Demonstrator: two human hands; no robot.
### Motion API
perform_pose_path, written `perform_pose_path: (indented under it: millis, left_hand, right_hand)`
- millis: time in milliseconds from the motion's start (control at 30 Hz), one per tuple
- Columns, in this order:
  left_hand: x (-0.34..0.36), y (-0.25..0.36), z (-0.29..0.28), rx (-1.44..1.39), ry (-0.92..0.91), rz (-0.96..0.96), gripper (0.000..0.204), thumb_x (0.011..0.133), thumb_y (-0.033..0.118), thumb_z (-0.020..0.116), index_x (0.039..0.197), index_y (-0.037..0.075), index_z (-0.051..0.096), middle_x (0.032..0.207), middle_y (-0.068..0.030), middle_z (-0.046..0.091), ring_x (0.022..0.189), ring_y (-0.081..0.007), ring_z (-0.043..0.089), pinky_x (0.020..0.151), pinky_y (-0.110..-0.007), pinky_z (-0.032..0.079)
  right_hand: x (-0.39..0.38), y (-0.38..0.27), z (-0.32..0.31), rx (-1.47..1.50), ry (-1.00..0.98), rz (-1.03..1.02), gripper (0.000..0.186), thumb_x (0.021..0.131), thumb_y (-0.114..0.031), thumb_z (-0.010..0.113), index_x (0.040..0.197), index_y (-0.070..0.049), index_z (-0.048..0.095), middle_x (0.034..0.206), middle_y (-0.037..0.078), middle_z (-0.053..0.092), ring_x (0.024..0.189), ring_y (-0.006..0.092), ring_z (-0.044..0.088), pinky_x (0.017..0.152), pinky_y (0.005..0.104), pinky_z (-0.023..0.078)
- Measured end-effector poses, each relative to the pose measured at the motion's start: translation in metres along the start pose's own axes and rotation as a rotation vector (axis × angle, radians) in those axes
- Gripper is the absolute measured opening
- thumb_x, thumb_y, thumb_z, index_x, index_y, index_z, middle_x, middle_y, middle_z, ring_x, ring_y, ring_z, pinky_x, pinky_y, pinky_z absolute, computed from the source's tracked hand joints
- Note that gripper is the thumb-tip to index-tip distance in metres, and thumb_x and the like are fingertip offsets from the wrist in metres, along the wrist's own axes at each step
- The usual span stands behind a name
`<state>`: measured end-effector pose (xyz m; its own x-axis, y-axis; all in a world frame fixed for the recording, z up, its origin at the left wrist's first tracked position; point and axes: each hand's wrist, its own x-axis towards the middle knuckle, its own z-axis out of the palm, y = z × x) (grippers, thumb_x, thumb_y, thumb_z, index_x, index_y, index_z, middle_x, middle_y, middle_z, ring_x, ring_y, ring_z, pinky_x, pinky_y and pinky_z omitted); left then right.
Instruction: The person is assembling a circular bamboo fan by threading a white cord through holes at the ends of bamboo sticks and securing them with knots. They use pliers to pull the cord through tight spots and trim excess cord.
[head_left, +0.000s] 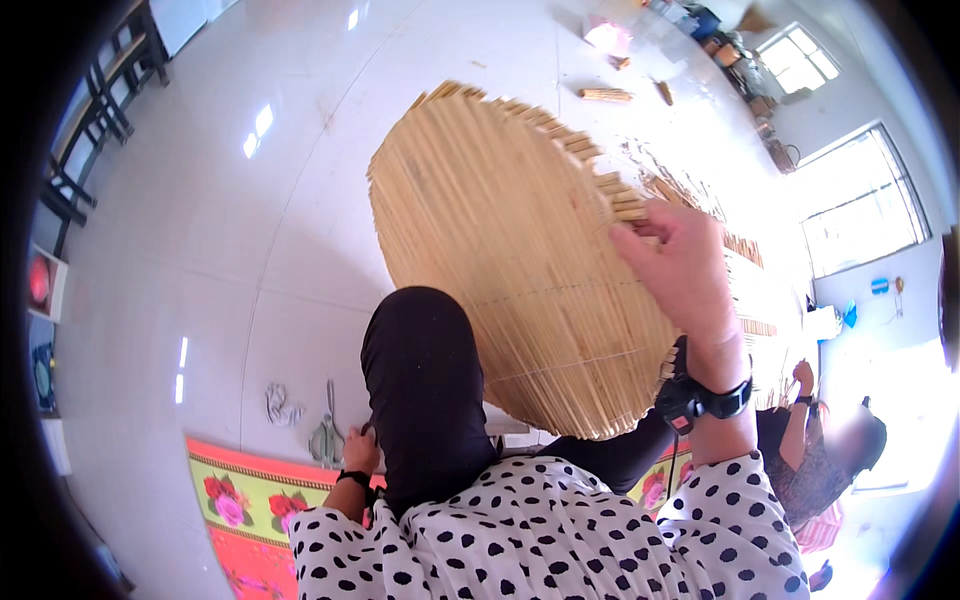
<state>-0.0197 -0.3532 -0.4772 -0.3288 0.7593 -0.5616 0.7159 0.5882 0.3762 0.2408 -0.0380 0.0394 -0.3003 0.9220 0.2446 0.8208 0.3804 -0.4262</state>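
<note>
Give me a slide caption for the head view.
Right hand holding the jagged edge of a rounded stick mat, pale floor beyond.

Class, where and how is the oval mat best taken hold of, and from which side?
Likely by a pinch on the upper-right rim of the mat, from the right, where the right hand has its grip. The mat looks thin and flat, and that rim is free of the legs, whereas the left knee covers part of the lower-left edge.
</note>
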Motion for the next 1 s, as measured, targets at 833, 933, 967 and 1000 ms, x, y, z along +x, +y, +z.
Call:
perform_pose_path:
  millis: [833, 933, 967, 1000]
  left_hand:
    - [-0.095, 0.284, -0.349, -1.337, -0.137, 0.776, 0.034, 0.099, 0.017, 0.049, 0.129, 0.002, 0.054, 0.128, -0.0094, 0.059, 0.112, -0.0219, 0.061, 0.091, -0.04, 0.049]
    - [-0.098, 0.312, -0.315, -1.094, -0.072, 0.933, 0.019, 0.095, 0.014, 0.053, 0.106, 0.001, 0.061, 0.116, -0.0064, 0.056, 0.107, -0.0177, 0.055, 0.09, -0.031, 0.044]
    - [-0.089, 0.312, -0.3, -0.972, 0.03, 1.045, 0.014, 0.094, 0.013, 0.054, 0.097, 0.0, 0.061, 0.112, -0.0062, 0.055, 0.105, -0.0174, 0.053, 0.09, -0.03, 0.043]
    - [-0.092, 0.318, -0.296, -0.948, 0.052, 1.021, 0.013, 0.093, 0.012, 0.056, 0.094, 0.0, 0.06, 0.111, -0.0078, 0.053, 0.104, -0.0187, 0.053, 0.089, -0.031, 0.043]
  right_hand:
    - [-0.024, -0.009, -0.007, -0.069, -0.001, 0.052, 0.031, 0.077, -0.023, 0.07, 0.083, 0.007, 0.064, 0.067, 0.02, 0.063, 0.057, 0.0229, 0.059, 0.061, 0.0341, 0.05]
    - [-0.03, -0.008, -0.006, -0.034, 0.061, 0.011, 0.032, 0.077, -0.023, 0.071, 0.081, 0.007, 0.064, 0.067, 0.02, 0.063, 0.057, 0.0246, 0.06, 0.06, 0.035, 0.05]
    - [-0.031, -0.012, -0.006, -0.029, 0.06, 0.017, 0.031, 0.077, -0.023, 0.071, 0.08, 0.007, 0.064, 0.067, 0.02, 0.063, 0.057, 0.0248, 0.06, 0.06, 0.0351, 0.05]
    - [-0.033, -0.015, -0.008, -0.031, 0.06, 0.029, 0.031, 0.077, -0.023, 0.071, 0.08, 0.007, 0.064, 0.067, 0.02, 0.063, 0.057, 0.0249, 0.06, 0.06, 0.0352, 0.05]
